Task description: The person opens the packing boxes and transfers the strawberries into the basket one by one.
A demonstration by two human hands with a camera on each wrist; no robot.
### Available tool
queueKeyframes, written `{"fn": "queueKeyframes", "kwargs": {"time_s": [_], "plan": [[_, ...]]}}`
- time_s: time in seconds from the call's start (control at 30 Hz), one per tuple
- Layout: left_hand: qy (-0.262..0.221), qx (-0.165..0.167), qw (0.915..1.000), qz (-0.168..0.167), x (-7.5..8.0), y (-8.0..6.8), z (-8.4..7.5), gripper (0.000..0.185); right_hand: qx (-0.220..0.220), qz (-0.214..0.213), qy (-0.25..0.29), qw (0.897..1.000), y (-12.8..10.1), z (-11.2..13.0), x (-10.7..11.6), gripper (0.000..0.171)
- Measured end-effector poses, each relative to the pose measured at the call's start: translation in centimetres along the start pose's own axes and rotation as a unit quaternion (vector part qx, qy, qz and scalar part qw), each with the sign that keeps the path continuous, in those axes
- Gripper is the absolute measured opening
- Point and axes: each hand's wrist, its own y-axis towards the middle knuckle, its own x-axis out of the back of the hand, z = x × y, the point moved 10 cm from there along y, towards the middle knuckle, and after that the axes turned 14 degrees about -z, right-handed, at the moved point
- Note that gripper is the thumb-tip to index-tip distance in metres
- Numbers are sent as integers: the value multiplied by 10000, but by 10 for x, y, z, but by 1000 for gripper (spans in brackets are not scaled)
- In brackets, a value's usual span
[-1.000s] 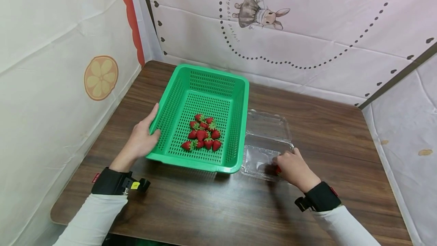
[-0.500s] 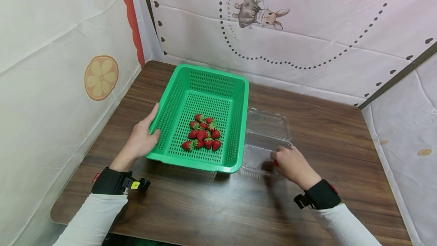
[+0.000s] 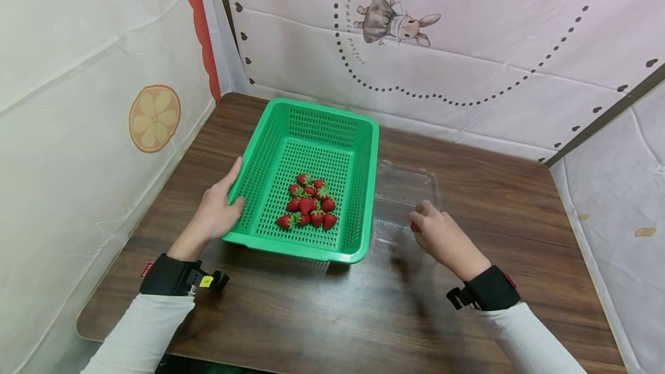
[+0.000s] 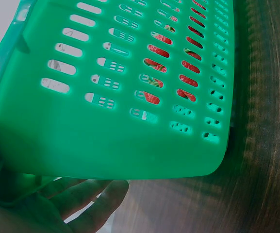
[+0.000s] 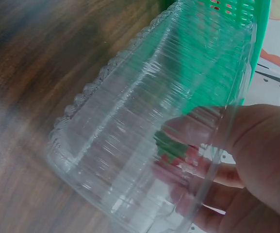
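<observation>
My left hand [image 3: 215, 212] grips the left rim of a green perforated plastic basket [image 3: 291, 249], thumb over the edge. Several red strawberries [image 3: 306, 205] with green leaves lie bunched on the basket floor. Through the slots of the basket's wall they show red in the left wrist view. At the basket's right stands a clear plastic clamshell box [image 3: 407, 182], its lid folded back. My right hand [image 3: 445, 241] is at this box and pinches one strawberry [image 3: 415, 227]. In the right wrist view that berry's green leaves [image 5: 169, 148] show blurred through the clear wall.
Both things stand on a dark wood-grain table [image 3: 499, 212]. White printed cloth walls [image 3: 467, 27] rise behind it and at the sides. The basket's right rim overlaps the box's left edge in the head view.
My right hand, with the strawberry, has moved up and slightly left in the head view. The clear box has shifted slightly the same way. My left hand and the basket have stayed put.
</observation>
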Motion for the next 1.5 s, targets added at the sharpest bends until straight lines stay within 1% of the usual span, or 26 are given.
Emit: {"fn": "queueKeyframes", "kwargs": {"time_s": [0.2, 0.37, 0.5, 0.67, 0.73, 0.9, 0.93, 1.07, 1.13, 1.17, 1.27, 1.4, 1.5], "plan": [[18, 17, 10000, 37, 0, -1, 0, 82, 59, -246, -73, 9997, 6, -2, 9, 15], [-14, 73, 10000, 50, -1, -1, 1, 83, 18, -487, -154, 9987, 11, -4, 18, 22], [-12, 69, 10000, 27, 0, -1, 1, 82, -146, -530, 75, 9985, 16, -5, 23, 28], [9, 38, 10000, -1, 1, 0, 0, 82, -392, -429, 386, 9976, 21, -5, 27, 31], [-6, 36, 10000, -1, 1, 0, 0, 82, -367, -474, 486, 9970, 22, -2, 28, 31], [-18, 37, 10000, -1, 1, 0, 0, 82, -135, -751, 631, 9951, 28, 6, 34, 26], [-14, 37, 10000, -2, 1, 0, 0, 82, -130, -757, 653, 9949, 30, 7, 34, 27], [-1, 47, 10000, 0, 1, 0, 1, 82, -352, -645, 857, 9936, 35, 8, 34, 43], [0, 48, 10000, -1, 1, 0, 1, 82, -442, -583, 971, 9926, 39, 10, 32, 46], [4, 46, 10000, -2, 1, 0, 1, 82, -476, -563, 1018, 9921, 41, 11, 32, 45], [6, 46, 10000, -1, 1, 0, 1, 82, -456, -533, 1088, 9916, 47, 18, 30, 37], [-15, 72, 10000, 18, 0, 0, 1, 82, -329, -555, 1124, 9916, 56, 29, 30, 24], [-11, 82, 10000, 20, 1, -1, 1, 82, -200, -551, 1121, 9920, 63, 37, 28, 19]]}}
